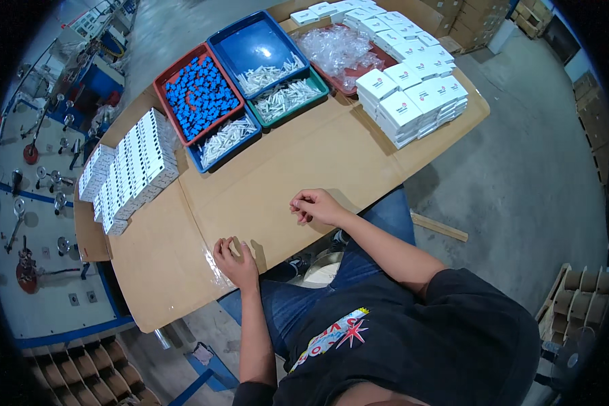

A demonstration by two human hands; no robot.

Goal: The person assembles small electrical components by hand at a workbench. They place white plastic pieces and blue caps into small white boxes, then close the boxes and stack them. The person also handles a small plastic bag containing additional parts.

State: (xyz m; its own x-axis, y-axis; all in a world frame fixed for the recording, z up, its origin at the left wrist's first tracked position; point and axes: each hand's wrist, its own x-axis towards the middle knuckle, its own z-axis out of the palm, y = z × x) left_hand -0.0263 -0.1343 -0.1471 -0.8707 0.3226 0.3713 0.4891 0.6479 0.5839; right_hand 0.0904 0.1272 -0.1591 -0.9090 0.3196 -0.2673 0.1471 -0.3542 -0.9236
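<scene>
My left hand [236, 264] rests at the near edge of the cardboard-covered table [264, 169], its fingers loosely bent and apart, with nothing in it. Farther right, my right hand [318, 207] hovers over or lies on the cardboard; I cannot tell which. Its fingers curl loosely with gaps between them, and no object shows there. Beyond the hands stand a red tray of small blue parts [203, 95], a blue tray of white sticks [227, 142], a green tray of white sticks [284, 101] and a larger blue tray [254, 44] partly filled with similar sticks.
Stacked white boxes with dark holes [139, 162] line the left edge. At the far right are piled flat white boxes [413, 101], beside a red tray of clear plastic bags [338, 51]. A wooden strip [440, 227] lies on the floor; machinery [47, 223] stands left.
</scene>
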